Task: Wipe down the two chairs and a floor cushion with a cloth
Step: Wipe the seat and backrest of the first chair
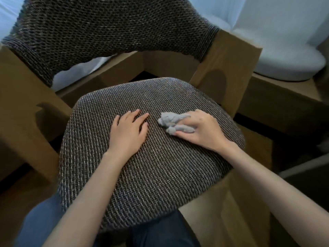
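Note:
A chair with a dark woven seat [142, 175] and a matching woven backrest [106, 32] on a brown wooden frame fills the view. My left hand [128, 131] lies flat on the seat with its fingers straight. To its right, my right hand [201, 131] grips a bunched grey cloth [170, 120] and holds it against the seat fabric. A pale rounded cushion or seat [284, 68] lies at the upper right, on a low wooden surface.
The chair's wooden arm panels stand at the left [23, 113] and right [226, 72] of the seat. A wooden ledge [276, 97] runs behind the right arm. My legs in dark trousers [160, 232] are at the bottom edge.

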Motion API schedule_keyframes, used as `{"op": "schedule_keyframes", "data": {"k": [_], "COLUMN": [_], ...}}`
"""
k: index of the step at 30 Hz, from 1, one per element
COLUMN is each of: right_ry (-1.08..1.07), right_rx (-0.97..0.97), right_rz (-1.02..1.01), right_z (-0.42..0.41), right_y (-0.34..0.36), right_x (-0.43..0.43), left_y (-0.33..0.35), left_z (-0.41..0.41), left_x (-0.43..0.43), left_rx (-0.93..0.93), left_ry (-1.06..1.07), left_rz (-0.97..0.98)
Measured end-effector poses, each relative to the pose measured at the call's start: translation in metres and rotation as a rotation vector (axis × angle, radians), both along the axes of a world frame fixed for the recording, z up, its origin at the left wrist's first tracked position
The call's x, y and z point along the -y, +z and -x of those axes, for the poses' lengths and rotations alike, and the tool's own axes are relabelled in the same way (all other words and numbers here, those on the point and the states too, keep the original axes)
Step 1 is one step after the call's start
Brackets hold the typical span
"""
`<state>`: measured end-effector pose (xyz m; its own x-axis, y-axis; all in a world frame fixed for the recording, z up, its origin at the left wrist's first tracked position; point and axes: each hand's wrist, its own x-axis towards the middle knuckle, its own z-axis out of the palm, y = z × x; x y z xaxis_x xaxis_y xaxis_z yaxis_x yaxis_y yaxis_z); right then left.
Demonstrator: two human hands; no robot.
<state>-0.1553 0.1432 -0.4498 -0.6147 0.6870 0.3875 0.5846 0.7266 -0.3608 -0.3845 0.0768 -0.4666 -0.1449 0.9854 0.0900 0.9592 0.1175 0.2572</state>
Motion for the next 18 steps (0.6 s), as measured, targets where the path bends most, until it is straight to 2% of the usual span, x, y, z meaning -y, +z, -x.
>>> {"op": "schedule_keyframes", "data": {"k": [5,9,12,18], "right_ry": [-0.014,0.054,0.045,-0.032], "right_rx": [-0.135,-0.186,-0.119,0.025], "right_rz": [-0.029,-0.067,-0.093,-0.082], "right_z": [-0.038,-0.024,-0.007,0.062], "right_y": [0.002,-0.005,-0.007,-0.004], "right_x": [0.068,0.099,0.088,0.002], "left_y": [0.002,0.005,0.009,0.005], "left_z": [-0.001,0.003,0.018,0.029], "left_x": [0.004,0.005,0.008,0.019], "left_rx": [0.003,0.046,0.062,-0.03], "left_ry": [0.007,-0.028,-0.075,0.063], "left_rz": [-0.022,0.012,0.035,0.023]}}
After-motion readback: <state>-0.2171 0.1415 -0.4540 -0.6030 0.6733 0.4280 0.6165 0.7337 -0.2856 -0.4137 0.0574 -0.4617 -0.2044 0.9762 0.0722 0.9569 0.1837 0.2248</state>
